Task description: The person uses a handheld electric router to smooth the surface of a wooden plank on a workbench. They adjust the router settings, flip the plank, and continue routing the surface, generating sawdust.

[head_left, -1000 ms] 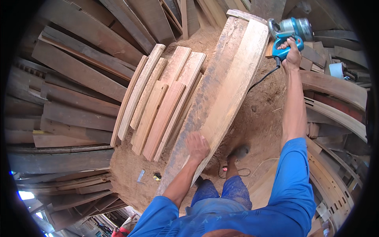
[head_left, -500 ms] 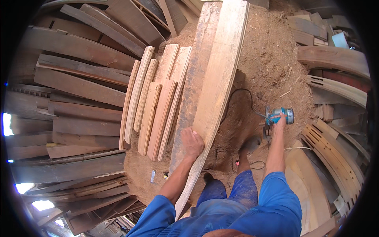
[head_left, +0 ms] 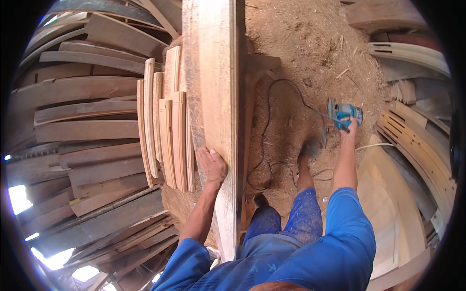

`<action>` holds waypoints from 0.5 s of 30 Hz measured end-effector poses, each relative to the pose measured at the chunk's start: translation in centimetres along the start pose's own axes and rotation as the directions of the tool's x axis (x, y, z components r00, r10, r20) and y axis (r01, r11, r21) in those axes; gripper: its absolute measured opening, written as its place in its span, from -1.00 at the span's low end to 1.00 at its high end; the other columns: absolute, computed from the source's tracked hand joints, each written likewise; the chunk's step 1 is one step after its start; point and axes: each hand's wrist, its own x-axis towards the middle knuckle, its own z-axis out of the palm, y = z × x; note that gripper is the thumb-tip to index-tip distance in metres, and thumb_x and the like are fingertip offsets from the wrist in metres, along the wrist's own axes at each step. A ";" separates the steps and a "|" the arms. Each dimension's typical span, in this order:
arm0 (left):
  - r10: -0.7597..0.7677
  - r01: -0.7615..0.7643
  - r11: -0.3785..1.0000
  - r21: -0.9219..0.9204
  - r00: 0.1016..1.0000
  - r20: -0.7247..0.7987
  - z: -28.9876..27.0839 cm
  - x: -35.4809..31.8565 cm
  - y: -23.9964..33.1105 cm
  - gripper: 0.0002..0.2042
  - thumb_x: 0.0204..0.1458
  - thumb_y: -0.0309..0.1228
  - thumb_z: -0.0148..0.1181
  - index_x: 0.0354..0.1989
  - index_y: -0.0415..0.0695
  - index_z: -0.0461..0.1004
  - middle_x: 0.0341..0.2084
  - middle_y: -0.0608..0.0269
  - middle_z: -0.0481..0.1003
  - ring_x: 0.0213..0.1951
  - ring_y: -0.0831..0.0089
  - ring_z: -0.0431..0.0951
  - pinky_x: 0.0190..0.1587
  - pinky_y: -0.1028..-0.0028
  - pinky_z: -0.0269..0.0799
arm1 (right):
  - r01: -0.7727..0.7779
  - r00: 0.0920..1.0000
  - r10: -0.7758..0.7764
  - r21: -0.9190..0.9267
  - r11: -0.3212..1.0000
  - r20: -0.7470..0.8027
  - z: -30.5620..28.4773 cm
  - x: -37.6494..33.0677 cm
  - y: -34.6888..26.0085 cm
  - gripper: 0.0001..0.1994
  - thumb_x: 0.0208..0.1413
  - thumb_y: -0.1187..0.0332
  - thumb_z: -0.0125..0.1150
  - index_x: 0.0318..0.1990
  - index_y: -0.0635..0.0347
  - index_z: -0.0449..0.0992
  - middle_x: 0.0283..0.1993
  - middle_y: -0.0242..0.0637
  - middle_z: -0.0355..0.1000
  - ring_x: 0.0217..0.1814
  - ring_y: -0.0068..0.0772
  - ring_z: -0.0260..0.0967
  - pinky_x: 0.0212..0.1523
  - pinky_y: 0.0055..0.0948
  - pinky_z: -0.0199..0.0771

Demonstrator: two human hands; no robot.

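Note:
A long, pale wooden plank (head_left: 213, 97) runs from the far edge toward my body, with a darker, rough strip along its left side. My left hand (head_left: 212, 167) presses on its near part, fingers bent near the left edge; whether they curl under it is hidden. Off to the right of the plank, my right hand (head_left: 351, 125) grips a teal power router (head_left: 347, 112) by its body, held sideways with the base facing left. A dark cord (head_left: 264, 140) loops from the router over the floor.
Several short moulded boards (head_left: 166, 140) lie left of the plank. Stacked dark boards (head_left: 92, 131) fill the left side. Sawdust (head_left: 301, 29) covers the floor. Slotted curved boards (head_left: 412, 145) and a broad pale panel (head_left: 383, 194) lie at right.
My view has turned, so the plank now runs nearly straight up the picture. The router is further from the plank's right edge. My left hand stays on the plank.

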 end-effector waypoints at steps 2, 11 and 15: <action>-0.064 0.073 0.993 -0.089 0.993 0.094 -1.6 0.3 1.5 -0.68 0.25 -0.35 -0.30 -0.06 -0.36 0.28 -0.18 -0.27 0.29 -0.10 -0.16 0.29 0.06 -0.01 0.13 | 0.023 0.996 -0.027 -0.040 0.999 -0.085 1.4 -0.9 -0.3 -0.96 0.25 0.42 0.02 -0.23 0.01 0.39 -0.46 -0.37 0.38 -0.51 -0.37 0.33 -0.40 -0.20 0.47; -0.121 0.144 0.981 -0.128 0.978 0.171 -2.0 0.3 1.6 -0.60 0.29 -0.28 -0.34 0.01 -0.41 0.26 -0.10 -0.32 0.28 0.02 -0.22 0.27 0.17 -0.03 0.07 | -0.189 0.973 0.084 -0.536 0.823 -0.215 -3.7 -0.3 -0.7 -0.75 0.20 0.20 0.16 -0.03 0.05 0.44 -0.18 -0.28 0.45 -0.21 -0.31 0.43 -0.32 -0.26 0.49; -0.081 0.099 0.987 -0.126 0.987 0.136 -1.9 0.7 1.8 -0.59 0.30 -0.26 -0.32 0.05 -0.40 0.26 -0.09 -0.30 0.29 0.02 -0.19 0.27 0.17 -0.01 0.10 | -0.248 0.969 0.176 -0.611 0.752 -0.176 -10.3 0.9 0.4 -0.75 0.19 0.23 0.18 -0.05 0.11 0.42 -0.24 -0.27 0.47 -0.30 -0.27 0.46 -0.32 -0.20 0.53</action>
